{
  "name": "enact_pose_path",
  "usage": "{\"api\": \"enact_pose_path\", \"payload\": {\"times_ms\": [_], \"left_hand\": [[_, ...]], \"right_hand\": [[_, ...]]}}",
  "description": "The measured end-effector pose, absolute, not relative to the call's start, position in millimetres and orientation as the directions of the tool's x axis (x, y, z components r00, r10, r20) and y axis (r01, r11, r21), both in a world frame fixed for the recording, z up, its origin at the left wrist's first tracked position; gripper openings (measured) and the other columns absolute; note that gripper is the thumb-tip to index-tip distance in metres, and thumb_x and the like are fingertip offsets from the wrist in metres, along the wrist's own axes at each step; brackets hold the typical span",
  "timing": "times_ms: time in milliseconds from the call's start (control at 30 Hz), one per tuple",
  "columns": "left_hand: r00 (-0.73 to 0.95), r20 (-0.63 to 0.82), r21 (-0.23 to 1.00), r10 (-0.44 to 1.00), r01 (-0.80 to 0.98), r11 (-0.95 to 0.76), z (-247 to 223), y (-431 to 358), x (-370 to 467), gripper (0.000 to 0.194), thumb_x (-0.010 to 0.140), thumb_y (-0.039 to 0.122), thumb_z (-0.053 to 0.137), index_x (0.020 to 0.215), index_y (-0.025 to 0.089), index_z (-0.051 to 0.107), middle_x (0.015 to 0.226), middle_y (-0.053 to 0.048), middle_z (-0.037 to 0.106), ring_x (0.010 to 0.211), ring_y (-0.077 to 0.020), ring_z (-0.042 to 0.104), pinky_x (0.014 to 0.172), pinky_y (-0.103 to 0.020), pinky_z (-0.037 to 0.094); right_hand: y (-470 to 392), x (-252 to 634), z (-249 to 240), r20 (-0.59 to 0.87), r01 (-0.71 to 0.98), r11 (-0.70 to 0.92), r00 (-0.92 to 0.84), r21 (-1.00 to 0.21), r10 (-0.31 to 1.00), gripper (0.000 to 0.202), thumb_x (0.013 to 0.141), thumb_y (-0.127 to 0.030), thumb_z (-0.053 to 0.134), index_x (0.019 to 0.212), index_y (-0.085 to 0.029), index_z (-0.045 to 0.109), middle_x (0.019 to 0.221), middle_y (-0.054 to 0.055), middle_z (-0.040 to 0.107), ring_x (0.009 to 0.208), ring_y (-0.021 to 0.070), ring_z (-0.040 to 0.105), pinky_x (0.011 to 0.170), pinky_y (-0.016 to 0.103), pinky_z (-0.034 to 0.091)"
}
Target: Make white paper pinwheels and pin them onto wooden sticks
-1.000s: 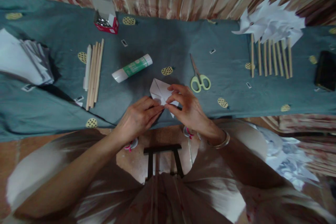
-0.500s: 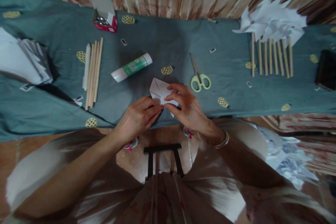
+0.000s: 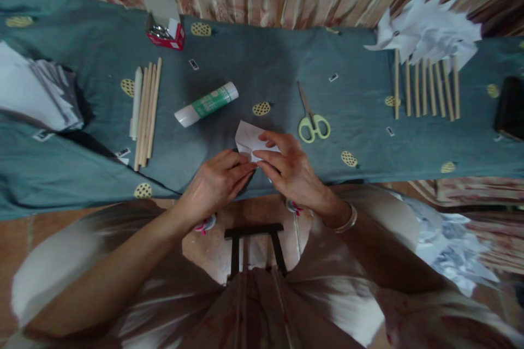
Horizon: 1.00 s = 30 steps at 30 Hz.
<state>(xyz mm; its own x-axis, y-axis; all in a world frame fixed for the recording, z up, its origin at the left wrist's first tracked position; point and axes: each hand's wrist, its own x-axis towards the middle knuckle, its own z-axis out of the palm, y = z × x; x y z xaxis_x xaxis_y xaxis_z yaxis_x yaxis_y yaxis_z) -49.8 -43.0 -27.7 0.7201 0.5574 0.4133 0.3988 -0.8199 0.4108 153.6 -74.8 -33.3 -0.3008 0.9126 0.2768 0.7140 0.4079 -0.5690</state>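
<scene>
A small white sheet of paper (image 3: 248, 135), partly folded, lies near the table's front edge between my two hands. My left hand (image 3: 221, 179) pinches its lower edge from the left, fingers pressed together. From the right, my right hand (image 3: 289, 166) grips the same edge with thumb and index finger, while its other fingers rest over the paper. Parts of the sheet are hidden under the fingers. A glue stick (image 3: 207, 103) with a green label lies beyond my left hand. Scissors (image 3: 311, 120) with pale green handles lie just beyond my right hand.
Wooden sticks (image 3: 148, 114) and a white stick lie at left, beside a stack of paper (image 3: 36, 90). A red box (image 3: 166, 35) of small metal pieces stands open behind. Paper pinwheels (image 3: 429, 32) on sticks lie at right, near a dark object (image 3: 510, 109). Crumpled paper (image 3: 454, 251) is below.
My right index finger has moved slightly left and lies further across the paper. A flap on the sheet sits a little differently. Both hands keep their places.
</scene>
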Motion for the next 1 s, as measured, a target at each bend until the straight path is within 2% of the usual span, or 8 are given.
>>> {"api": "enact_pose_path", "payload": {"times_ms": [200,400,533,667,800,1000], "left_hand": [[0.717,0.407,0.427,0.566,0.398,-0.812,-26.0,-43.2,-48.9,0.015,0.096,0.017,0.057,0.102,0.012,0.069,0.090,-0.007,0.070,0.081,-0.0168,0.066,0.071,-0.028,0.057],[0.723,0.395,0.398,0.567,0.422,-0.815,-25.6,-44.4,-48.2,0.014,0.096,0.018,0.056,0.102,0.013,0.068,0.091,-0.008,0.069,0.082,-0.0175,0.066,0.071,-0.028,0.058],[0.711,0.380,0.414,0.591,0.441,-0.797,-28.0,-45.5,-48.9,0.016,0.097,0.019,0.054,0.104,0.012,0.067,0.093,-0.008,0.068,0.082,-0.0168,0.067,0.070,-0.027,0.058],[0.706,0.385,0.412,0.594,0.444,-0.795,-30.1,-45.1,-49.6,0.016,0.097,0.019,0.055,0.105,0.013,0.067,0.093,-0.008,0.068,0.083,-0.0168,0.068,0.071,-0.028,0.059],[0.709,0.414,0.378,0.570,0.436,-0.817,-30.8,-44.4,-49.6,0.015,0.095,0.017,0.058,0.106,0.012,0.067,0.095,-0.010,0.068,0.085,-0.0180,0.068,0.072,-0.029,0.060],[0.729,0.396,0.375,0.558,0.426,-0.823,-28.4,-43.8,-51.0,0.017,0.096,0.018,0.057,0.107,0.011,0.068,0.097,-0.011,0.069,0.087,-0.0191,0.067,0.074,-0.030,0.058]], "right_hand": [[-78.8,151.2,-36.7,0.296,0.749,0.447,-0.340,-0.489,0.893,0.030,0.095,-0.011,0.042,0.109,-0.022,0.066,0.135,0.011,0.055,0.122,0.0262,0.051,0.098,0.049,0.045],[-77.6,145.2,-40.4,0.328,0.765,0.462,-0.340,-0.449,0.881,0.028,0.097,-0.011,0.040,0.107,-0.021,0.065,0.137,0.011,0.056,0.127,0.0253,0.049,0.098,0.046,0.044],[-75.8,144.3,-40.3,0.313,0.766,0.436,-0.316,-0.472,0.896,0.028,0.096,-0.012,0.043,0.107,-0.025,0.065,0.137,0.008,0.057,0.128,0.0244,0.049,0.100,0.047,0.044],[-76.4,149.6,-35.8,0.259,0.732,0.412,-0.321,-0.542,0.911,0.029,0.094,-0.013,0.044,0.110,-0.025,0.066,0.139,0.010,0.055,0.129,0.0266,0.049,0.103,0.051,0.043],[-74.7,157.7,-32.2,0.264,0.701,0.397,-0.297,-0.592,0.918,0.036,0.091,-0.009,0.043,0.117,-0.023,0.064,0.138,0.011,0.056,0.128,0.0256,0.052,0.106,0.051,0.044],[-65.4,167.5,-32.6,0.273,0.738,0.346,-0.224,-0.580,0.936,0.040,0.092,-0.010,0.040,0.126,-0.018,0.060,0.137,0.013,0.059,0.129,0.0254,0.056,0.109,0.049,0.047]]}}
